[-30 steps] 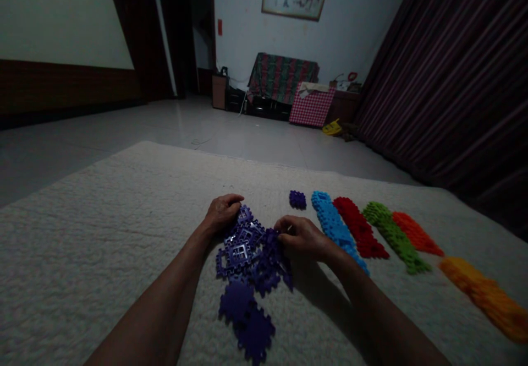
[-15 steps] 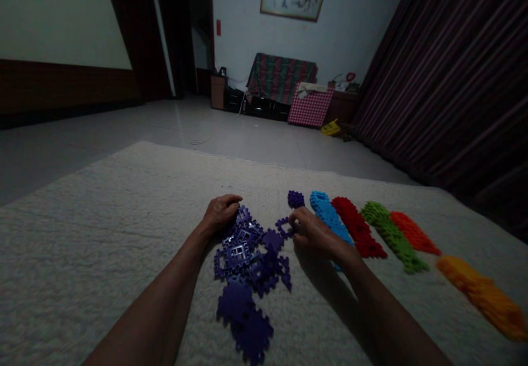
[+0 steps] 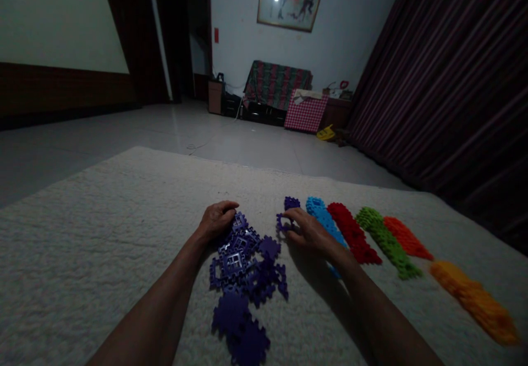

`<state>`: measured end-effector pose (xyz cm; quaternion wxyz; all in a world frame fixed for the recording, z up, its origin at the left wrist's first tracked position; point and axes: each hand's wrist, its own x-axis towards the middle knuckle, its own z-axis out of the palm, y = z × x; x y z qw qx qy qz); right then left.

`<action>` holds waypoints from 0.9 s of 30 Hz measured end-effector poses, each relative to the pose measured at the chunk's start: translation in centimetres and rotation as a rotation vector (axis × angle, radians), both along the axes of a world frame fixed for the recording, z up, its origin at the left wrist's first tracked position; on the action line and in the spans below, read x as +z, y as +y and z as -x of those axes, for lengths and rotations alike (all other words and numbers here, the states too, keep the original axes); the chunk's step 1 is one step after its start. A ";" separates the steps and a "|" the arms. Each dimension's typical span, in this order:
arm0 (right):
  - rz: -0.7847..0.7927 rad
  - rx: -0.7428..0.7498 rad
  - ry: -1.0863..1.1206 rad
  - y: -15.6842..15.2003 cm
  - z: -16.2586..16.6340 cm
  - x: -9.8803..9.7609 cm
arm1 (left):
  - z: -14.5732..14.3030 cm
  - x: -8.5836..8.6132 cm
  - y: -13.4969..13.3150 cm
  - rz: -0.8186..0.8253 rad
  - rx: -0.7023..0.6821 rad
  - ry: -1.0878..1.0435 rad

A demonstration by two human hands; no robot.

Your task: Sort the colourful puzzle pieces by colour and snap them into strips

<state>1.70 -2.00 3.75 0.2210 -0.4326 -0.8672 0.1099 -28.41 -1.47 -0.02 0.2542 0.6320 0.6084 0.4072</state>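
Observation:
A loose pile of purple interlocking plastic tiles (image 3: 234, 263) with notched edges lies on the mat before me, some solid, some with window-like openings. My left hand (image 3: 218, 220) rests against the pile's far left edge, its forefinger stretched out and its other fingers partly hidden. Between the thumb and fingers of my right hand (image 3: 304, 231) is a purple frame tile (image 3: 282, 223), held to the right of the pile. Just beyond that hand sits a short purple stack (image 3: 292, 202), partly covered by the fingers.
To the right lie rows of stacked tiles: blue (image 3: 324, 220), red (image 3: 352, 234), green (image 3: 385, 239), orange-red (image 3: 408, 238) and yellow-orange (image 3: 474, 300). All rest on a pale mat (image 3: 124, 234). Beyond are a tiled floor (image 3: 165, 129), a cloth-covered piece of furniture (image 3: 276, 85) and a dark curtain (image 3: 445, 80).
My right hand has brought the purple frame tile up and away from the pile, closer to the short purple stack. My left hand stays by the pile. The view has tilted slightly.

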 end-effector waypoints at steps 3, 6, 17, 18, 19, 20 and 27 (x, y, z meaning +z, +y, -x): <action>-0.063 -0.063 -0.077 2.8 -0.5 1.6 | 0.0 0.1 0.0 0.001 -0.001 -0.012; -0.055 -0.161 -0.176 5.3 -0.5 2.4 | -0.1 0.2 -0.1 -0.002 0.001 -0.018; -0.171 -0.104 0.006 3.7 -0.5 0.7 | -0.1 0.2 -0.2 0.002 0.003 0.016; -0.141 -0.052 0.055 2.6 -0.1 0.4 | 0.0 0.2 -0.2 -0.001 0.000 0.021; -0.095 -0.016 0.096 1.4 0.2 0.0 | 0.0 0.2 -0.2 0.000 -0.002 0.022; -0.027 0.015 0.126 0.1 0.6 -0.5 | 0.0 0.2 -0.2 0.004 -0.002 0.021; 0.091 0.020 0.204 -7.5 2.8 -3.6 | -0.1 -0.1 -0.5 0.048 0.059 -0.139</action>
